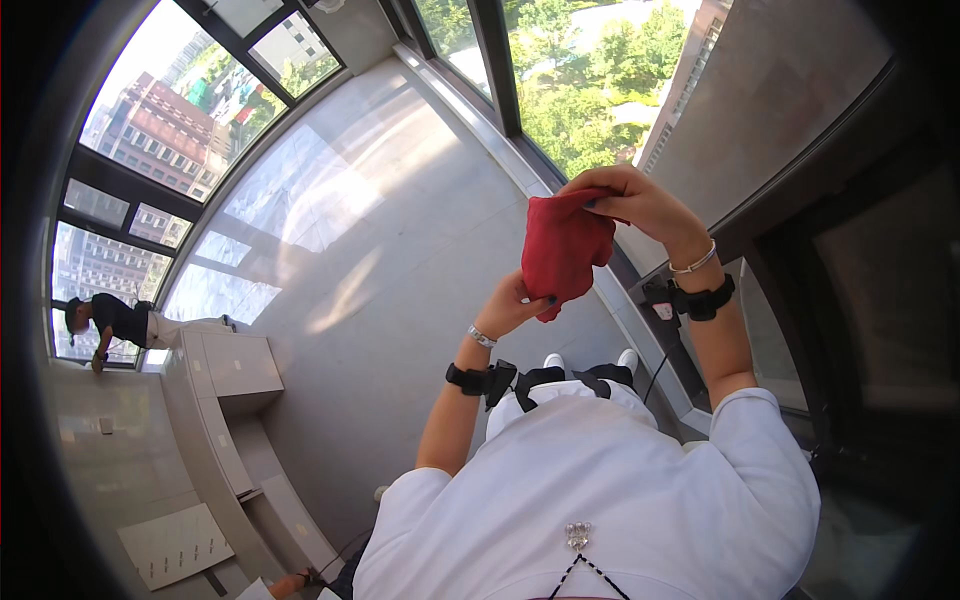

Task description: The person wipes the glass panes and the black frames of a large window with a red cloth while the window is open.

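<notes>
A folded or bunched red cloth point(562, 251) hangs in the air in front of my body, with the grey floor below it. My right hand point(630, 202) pinches its upper edge between thumb and fingers. Lower down, my left hand point(511, 304) grips the bottom left corner, its thumb lying over the fabric. Both wrists carry black strapped devices and bracelets. The window pane point(592, 82) lies just beyond my right hand.
A window ledge point(517, 161) runs along my right side, near a plug with a black cable point(660, 309). Grey cabinets point(232, 364) line the left. Another person point(120, 319) stands at the far windows, and a further person's arm point(289, 583) shows at the bottom.
</notes>
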